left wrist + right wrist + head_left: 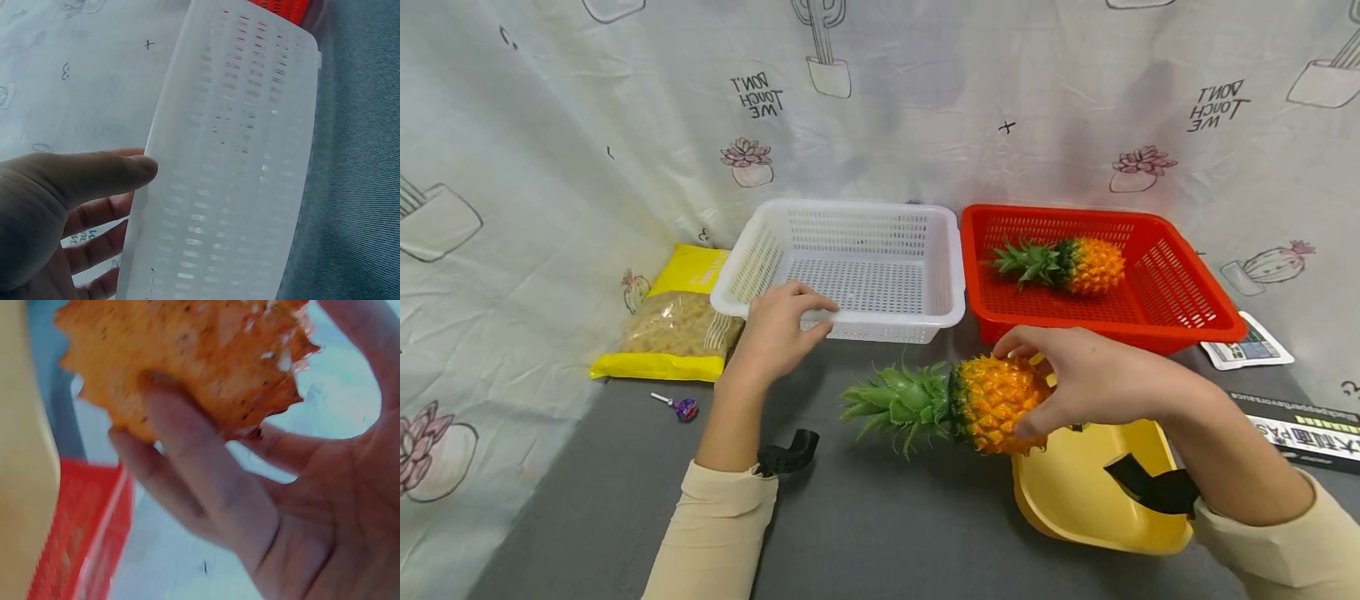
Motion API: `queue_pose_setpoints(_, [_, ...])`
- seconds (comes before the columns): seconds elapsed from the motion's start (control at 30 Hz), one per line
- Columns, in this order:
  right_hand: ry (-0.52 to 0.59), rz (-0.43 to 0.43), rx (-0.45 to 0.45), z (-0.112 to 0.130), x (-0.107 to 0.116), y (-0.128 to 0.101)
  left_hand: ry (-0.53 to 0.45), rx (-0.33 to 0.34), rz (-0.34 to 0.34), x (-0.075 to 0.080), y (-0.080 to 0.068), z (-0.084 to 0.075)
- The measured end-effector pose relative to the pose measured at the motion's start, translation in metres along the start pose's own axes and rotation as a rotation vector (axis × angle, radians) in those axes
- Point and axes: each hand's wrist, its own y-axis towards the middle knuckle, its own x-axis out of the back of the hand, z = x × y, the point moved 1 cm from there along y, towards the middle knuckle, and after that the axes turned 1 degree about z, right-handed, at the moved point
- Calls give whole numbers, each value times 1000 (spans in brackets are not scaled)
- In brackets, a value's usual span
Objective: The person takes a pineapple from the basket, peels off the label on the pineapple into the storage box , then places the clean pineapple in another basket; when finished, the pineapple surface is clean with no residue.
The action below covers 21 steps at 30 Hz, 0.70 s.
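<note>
My right hand (1086,375) grips an orange pineapple (992,404) by its base, with the green crown pointing left. In the right wrist view, fingers lie against the fruit's spiky orange skin (200,356). The pineapple is in front of the two baskets, its base overlapping a yellow plastic bin (1097,508). At the front rim of a white perforated basket (842,318), my left hand (782,329) has its thumb outside and its fingers behind the rim, as the left wrist view shows. Another pineapple (1093,267) lies in the red basket (1150,329).
A yellow bag of brown food (677,325) leans by the white basket's left side. A purple lollipop (685,408) lies before it. To the right are a white packet (1251,342) and a black box (1307,433). A printed curtain (887,133) hangs behind.
</note>
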Motion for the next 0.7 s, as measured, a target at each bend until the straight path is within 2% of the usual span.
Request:
queue_pose_setpoints(0.2, [1, -30, -18, -22, 23, -10, 19, 22, 2, -5, -1, 2])
queue_pose_setpoints(0.4, [-72, -96, 84, -42, 44, -14, 26, 26, -11, -6, -1, 3])
queue_pose_setpoints(0.5, [-115, -158, 103, -52, 54, -15, 27, 21, -15, -6, 0, 2])
queue_pose_setpoints(0.6, [-138, -218, 68, -62, 65, -15, 28, 19, -14, -5, 1, 1])
queue_pose_setpoints(0.7, [-128, -229, 3, -71, 77, -15, 28, 20, -9, -3, 2, 1])
